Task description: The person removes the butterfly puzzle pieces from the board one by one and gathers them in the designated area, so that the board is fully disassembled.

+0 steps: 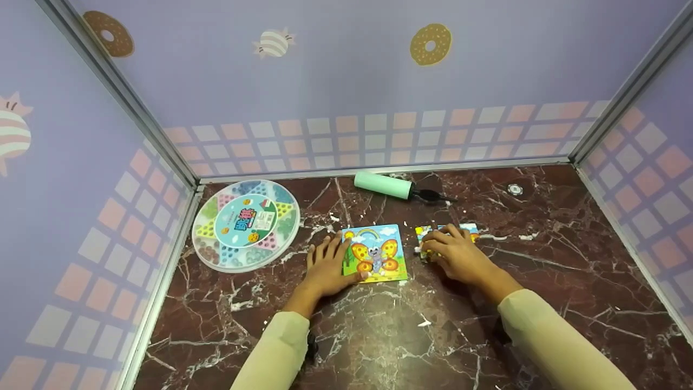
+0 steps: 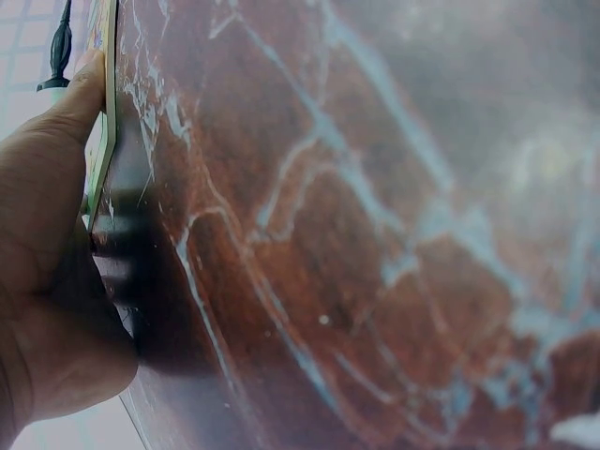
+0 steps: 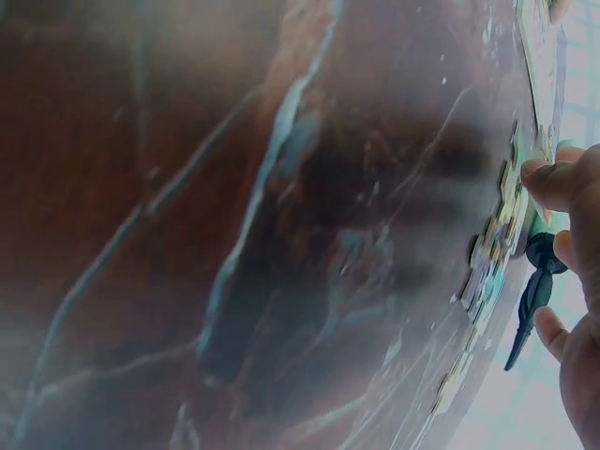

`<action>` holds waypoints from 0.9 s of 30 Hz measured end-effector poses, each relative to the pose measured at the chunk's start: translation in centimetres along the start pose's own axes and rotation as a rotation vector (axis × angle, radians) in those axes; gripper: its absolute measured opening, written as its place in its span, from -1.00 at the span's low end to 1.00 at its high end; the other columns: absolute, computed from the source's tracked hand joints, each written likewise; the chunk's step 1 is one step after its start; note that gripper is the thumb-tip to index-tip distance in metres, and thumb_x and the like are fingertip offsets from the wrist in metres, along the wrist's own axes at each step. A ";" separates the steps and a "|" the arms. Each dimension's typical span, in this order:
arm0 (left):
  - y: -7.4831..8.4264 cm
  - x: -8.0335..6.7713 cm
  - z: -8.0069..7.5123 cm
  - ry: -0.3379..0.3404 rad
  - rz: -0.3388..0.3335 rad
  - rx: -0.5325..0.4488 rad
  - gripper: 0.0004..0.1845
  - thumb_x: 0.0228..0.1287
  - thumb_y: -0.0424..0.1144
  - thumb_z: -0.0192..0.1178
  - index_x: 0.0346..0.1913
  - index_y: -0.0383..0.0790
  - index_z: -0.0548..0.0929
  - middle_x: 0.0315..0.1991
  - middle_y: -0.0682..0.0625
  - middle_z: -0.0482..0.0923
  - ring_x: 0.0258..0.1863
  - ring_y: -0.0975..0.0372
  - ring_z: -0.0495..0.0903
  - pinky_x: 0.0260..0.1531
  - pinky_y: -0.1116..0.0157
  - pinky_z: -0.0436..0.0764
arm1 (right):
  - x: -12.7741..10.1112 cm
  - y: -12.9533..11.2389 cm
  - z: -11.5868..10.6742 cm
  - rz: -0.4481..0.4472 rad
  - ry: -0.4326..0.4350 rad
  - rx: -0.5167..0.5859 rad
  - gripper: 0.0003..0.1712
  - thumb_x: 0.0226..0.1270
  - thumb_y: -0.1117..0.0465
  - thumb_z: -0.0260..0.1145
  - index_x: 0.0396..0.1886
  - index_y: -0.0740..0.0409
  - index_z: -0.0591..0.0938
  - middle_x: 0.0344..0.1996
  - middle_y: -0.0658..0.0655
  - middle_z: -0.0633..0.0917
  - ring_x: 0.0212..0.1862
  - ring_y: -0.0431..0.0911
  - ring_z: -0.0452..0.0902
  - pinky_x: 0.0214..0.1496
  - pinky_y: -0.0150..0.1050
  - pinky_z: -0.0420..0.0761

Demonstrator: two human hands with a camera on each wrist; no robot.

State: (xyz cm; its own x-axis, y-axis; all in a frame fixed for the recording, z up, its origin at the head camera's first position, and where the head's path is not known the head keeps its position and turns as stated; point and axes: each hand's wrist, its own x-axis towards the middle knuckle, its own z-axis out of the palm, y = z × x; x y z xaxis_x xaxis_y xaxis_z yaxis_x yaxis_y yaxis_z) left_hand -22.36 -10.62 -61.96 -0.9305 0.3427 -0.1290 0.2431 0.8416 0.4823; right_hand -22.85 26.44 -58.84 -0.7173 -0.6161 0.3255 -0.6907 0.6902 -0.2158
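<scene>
A square butterfly puzzle board (image 1: pixel 387 238) lies flat on the dark marbled surface. My left hand (image 1: pixel 326 271) rests at its left side with fingers spread and fairly straight, the thumb lying on the lower edge. In the left wrist view the thumb (image 2: pixel 84 89) touches the board's rim. To the right of the board is a loose cluster of colourful jigsaw pieces (image 1: pixel 472 228). Over them lies my right hand (image 1: pixel 463 260), fingers loosely bent downward and covering part of the cluster. The right wrist view shows a fingertip at the jigsaw pieces (image 3: pixel 497 246), with no piece lifted.
Behind the board lies a mint-green hand pump (image 1: pixel 383 184) with a black nozzle. A round, clear-lidded game case (image 1: pixel 224 219) with coloured marbles stands at left. A small round white-and-black token (image 1: pixel 515 189) is at back right. Patterned walls enclose the back and sides.
</scene>
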 end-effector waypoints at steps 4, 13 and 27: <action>0.1 -0.1 0.0 -0.002 -0.003 -0.003 0.13 0.40 0.52 0.26 0.82 0.01 0.14 0.87 -0.06 -0.12 0.83 -0.19 -0.13 0.74 -0.37 -0.27 | -0.6 0.5 -0.2 0.010 0.006 -0.005 -0.64 0.28 0.37 0.60 0.03 -0.01 0.82 0.19 0.07 0.80 0.18 0.17 0.57 -0.01 0.41 0.60; -0.1 0.1 0.2 -0.003 -0.009 -0.002 0.12 0.42 0.51 0.24 0.82 0.01 0.12 0.87 -0.08 -0.14 0.83 -0.19 -0.14 0.75 -0.35 -0.27 | -2.2 1.8 -1.2 0.068 0.004 0.003 -0.61 0.28 0.32 0.64 0.09 0.02 0.83 0.17 0.09 0.81 0.18 0.17 0.61 0.09 0.44 0.59; -0.2 -0.1 0.1 0.010 0.016 -0.003 0.16 0.38 0.58 0.20 0.82 -0.01 0.13 0.87 -0.09 -0.13 0.82 -0.22 -0.13 0.74 -0.38 -0.26 | -5.0 3.7 -2.8 0.130 -0.017 -0.005 -0.54 0.30 0.50 0.49 0.16 0.13 0.82 0.20 0.17 0.80 0.17 0.19 0.62 0.04 0.42 0.63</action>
State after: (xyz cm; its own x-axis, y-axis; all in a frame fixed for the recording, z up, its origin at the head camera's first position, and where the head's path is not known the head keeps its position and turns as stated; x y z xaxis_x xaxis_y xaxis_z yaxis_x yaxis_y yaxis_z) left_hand -22.31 -10.73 -62.12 -0.9291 0.3521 -0.1129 0.2570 0.8346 0.4872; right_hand -21.56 33.11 -58.65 -0.8023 -0.5275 0.2794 -0.5913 0.7664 -0.2509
